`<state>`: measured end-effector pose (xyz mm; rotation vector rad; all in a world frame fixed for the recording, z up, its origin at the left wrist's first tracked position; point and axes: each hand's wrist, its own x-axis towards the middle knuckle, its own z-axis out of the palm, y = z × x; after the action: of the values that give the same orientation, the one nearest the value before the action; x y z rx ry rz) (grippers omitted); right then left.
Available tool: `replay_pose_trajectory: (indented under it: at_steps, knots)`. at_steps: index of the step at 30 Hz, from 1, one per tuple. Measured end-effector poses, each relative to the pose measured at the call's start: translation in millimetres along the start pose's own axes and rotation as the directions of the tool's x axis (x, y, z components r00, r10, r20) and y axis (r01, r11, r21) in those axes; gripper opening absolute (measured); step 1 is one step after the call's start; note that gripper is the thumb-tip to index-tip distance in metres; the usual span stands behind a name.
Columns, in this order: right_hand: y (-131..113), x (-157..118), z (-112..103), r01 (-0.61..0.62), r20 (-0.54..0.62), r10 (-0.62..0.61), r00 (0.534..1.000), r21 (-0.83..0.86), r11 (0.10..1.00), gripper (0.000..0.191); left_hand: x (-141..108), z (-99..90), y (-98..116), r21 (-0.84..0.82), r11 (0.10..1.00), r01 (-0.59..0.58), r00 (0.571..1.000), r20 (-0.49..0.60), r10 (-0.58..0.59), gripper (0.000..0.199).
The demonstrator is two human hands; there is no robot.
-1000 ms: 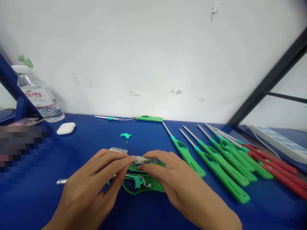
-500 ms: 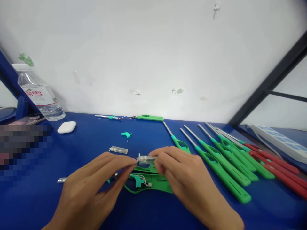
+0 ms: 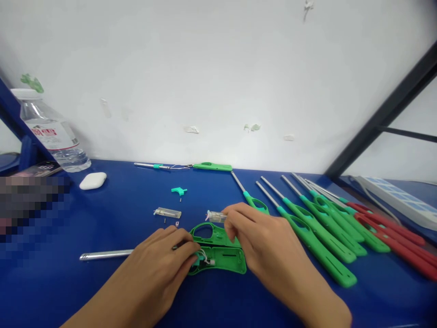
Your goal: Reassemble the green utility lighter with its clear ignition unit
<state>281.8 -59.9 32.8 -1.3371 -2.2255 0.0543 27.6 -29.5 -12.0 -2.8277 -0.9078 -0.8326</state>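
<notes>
A clear lighter fuel tank (image 3: 215, 217) is pinched in my right hand (image 3: 262, 232), raised just above the workplace, its nozzle end pointing left. My left hand (image 3: 167, 259) has its fingers closed on an opened green lighter (image 3: 232, 262), at the teal trigger, which they partly cover. White wires and a small pale connector show inside that shell. From under my left hand a metal tube (image 3: 102, 255) sticks out to the left. Directly behind lies the other green shell half (image 3: 216, 233). A second clear tank (image 3: 168, 212) rests behind my left hand, with tiny parts near it.
A loose teal trigger (image 3: 179, 191) and a disassembled lighter (image 3: 212, 166) lie farther back. Several green lighters (image 3: 321, 241) and red lighters (image 3: 406, 250) fan out at right, beside a power strip (image 3: 403, 200). A water bottle (image 3: 54, 136) and white case (image 3: 93, 181) stand left.
My left hand has come away from the fuel tank's nozzle and moved down onto the opened lighter. My right hand keeps the tank, which has shifted slightly right and back.
</notes>
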Motion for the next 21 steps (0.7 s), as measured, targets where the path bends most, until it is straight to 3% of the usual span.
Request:
replay_pose_trajectory:
  at_steps: [8,14,18,21]
  knots:
    - [-5,0,-2,-0.038,0.145,0.035,0.989,0.018,0.999,0.048,-16,12.3,2,-0.105,0.984,0.145,0.987,0.090,-0.136,0.026]
    - [-8,1,2,-0.085,0.299,0.051,0.953,0.101,0.991,0.022,-5,-3.1,3,-0.060,0.993,0.101,0.991,0.090,-0.095,0.038]
    - [-7,0,2,-0.111,0.338,0.073,0.938,0.094,0.989,0.019,-2,-15.4,-5,0.059,0.996,0.061,0.998,0.025,-0.063,0.040]
    - [-7,1,3,-0.136,0.363,0.092,0.927,0.096,0.986,0.016,-4,-23.5,-12,0.038,0.996,0.076,0.996,0.038,-0.077,0.038]
